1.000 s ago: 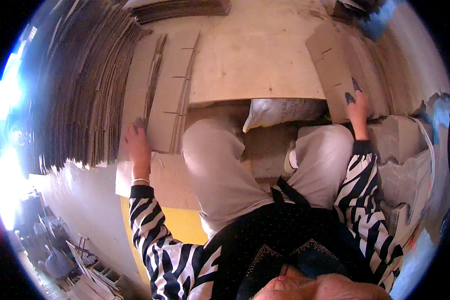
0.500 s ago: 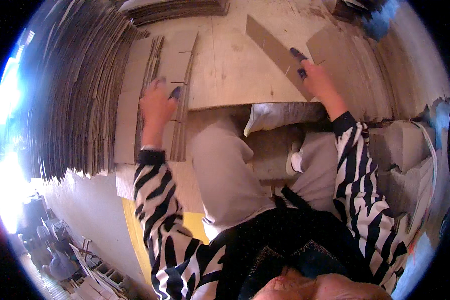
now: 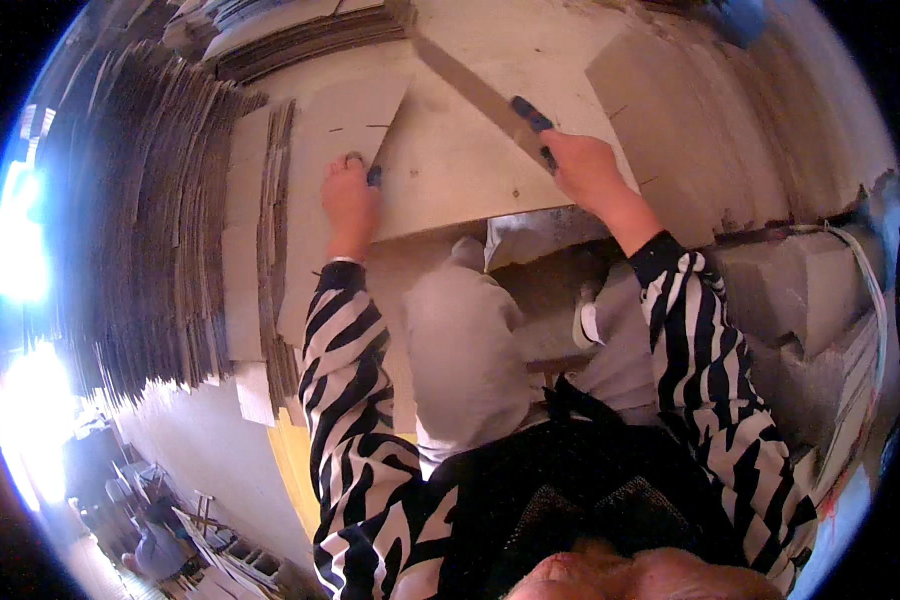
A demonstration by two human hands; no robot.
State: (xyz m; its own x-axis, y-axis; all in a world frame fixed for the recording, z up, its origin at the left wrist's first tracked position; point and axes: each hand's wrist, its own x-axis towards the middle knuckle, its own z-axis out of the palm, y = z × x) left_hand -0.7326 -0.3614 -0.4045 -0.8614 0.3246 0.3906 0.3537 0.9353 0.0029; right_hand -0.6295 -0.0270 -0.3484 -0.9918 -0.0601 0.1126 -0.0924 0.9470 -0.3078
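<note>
My left hand (image 3: 352,205) is closed at the right edge of a slotted cardboard sheet (image 3: 342,108), which slants over the pile at the left of the table. Its thumb has a dark covering, and part of the grip is hidden under the fingers. In my right hand (image 3: 588,172) a narrow cardboard strip (image 3: 465,82) is pinched near its lower end. The strip runs diagonally up and left across the pale wooden table (image 3: 450,175). Dark coverings also show on the right thumb and a finger.
Tall stacks of cardboard (image 3: 155,220) fill the left side. A flat cardboard pile (image 3: 310,35) lies at the far edge, and more large sheets (image 3: 685,120) lie to the right. Below the table edge are my legs (image 3: 465,345) and a pale wrapped bundle (image 3: 540,235).
My left hand has shifted right, and the slotted sheet has turned and moved with it. My right hand and the strip have moved left and away, bringing the strip's far end near the back pile.
</note>
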